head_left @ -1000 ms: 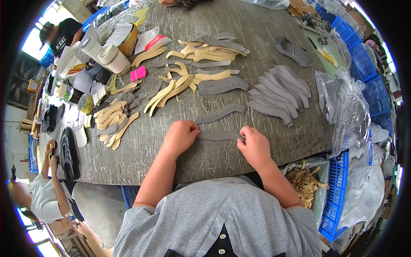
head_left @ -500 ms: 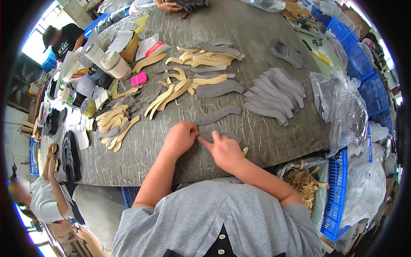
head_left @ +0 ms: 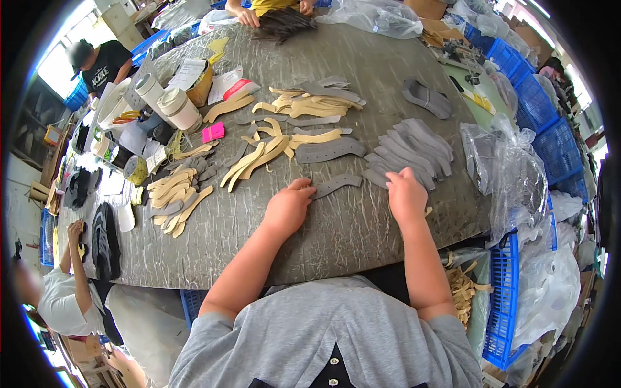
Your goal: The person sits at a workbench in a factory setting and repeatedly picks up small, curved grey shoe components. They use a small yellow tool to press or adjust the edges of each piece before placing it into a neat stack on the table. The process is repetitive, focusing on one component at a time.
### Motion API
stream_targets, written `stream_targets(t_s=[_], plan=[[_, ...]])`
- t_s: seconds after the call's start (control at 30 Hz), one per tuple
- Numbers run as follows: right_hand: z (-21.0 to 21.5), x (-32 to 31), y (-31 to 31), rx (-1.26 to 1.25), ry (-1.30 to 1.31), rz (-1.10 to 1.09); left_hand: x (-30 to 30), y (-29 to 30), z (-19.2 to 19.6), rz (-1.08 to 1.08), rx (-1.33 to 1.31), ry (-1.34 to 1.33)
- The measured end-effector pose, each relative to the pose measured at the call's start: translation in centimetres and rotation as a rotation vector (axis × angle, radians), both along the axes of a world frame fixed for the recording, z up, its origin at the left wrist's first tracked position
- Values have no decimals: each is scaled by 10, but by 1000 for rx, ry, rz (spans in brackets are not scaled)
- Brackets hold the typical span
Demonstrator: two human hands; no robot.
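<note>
A single grey curved strip [head_left: 339, 184] with small holes lies on the table in front of me. My left hand [head_left: 289, 205] is closed at its left end, thumb and fingers pinched on it. My right hand [head_left: 407, 197] is at the near edge of a fanned stack of grey curved pieces [head_left: 414, 147], with bent fingers closed on the end of one; the fingertips are partly hidden. Just beyond the single strip is a wider grey stack with holes [head_left: 330, 150]. Cream and grey strips [head_left: 259, 154] lie in a loose heap to its left.
More cream strips [head_left: 309, 99] lie farther back, and a tied grey bundle [head_left: 427, 98] at the back right. Jars [head_left: 179, 108] and a pink packet [head_left: 213, 132] stand left. Plastic bags [head_left: 517, 168] and a blue crate [head_left: 501, 291] line the right. Across the table, another person's hands [head_left: 248, 17] hold dark pieces.
My right hand has moved right and away from me, from beside my left hand to the fanned grey stack. My left hand has shifted slightly right, at the strip's end.
</note>
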State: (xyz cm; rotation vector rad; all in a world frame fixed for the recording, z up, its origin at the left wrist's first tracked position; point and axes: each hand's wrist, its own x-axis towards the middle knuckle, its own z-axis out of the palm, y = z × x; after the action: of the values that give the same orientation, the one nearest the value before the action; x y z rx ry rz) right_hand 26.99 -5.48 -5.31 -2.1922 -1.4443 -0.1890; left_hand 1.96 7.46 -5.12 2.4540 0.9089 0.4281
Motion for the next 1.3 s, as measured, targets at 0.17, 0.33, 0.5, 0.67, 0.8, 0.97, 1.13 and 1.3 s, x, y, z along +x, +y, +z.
stream_targets(t_s=[0.17,0.33,0.5,0.67,0.8,0.97,1.13,1.3], plan=[[19,-41,-12,97,278,203,-25,-15,14,-163,-76,130],[20,-119,-8,102,782,639,-21,-49,52,-133,-174,-162],[36,-131,-4,8,1028,665,-17,-51,45,-225,79,-280],[32,-128,-9,27,1013,657,-13,-54,42,-256,13,-334],[35,-126,-11,32,1029,644,-12,-55,44,-248,-34,-344],[38,-128,-11,51,1006,658,-15,-56,44,-259,-112,-378],[29,-131,-12,109,1326,718,-16,-58,44,-290,-298,-467],[31,-129,-9,-20,1542,665,-17,-61,45,-281,-662,-663]])
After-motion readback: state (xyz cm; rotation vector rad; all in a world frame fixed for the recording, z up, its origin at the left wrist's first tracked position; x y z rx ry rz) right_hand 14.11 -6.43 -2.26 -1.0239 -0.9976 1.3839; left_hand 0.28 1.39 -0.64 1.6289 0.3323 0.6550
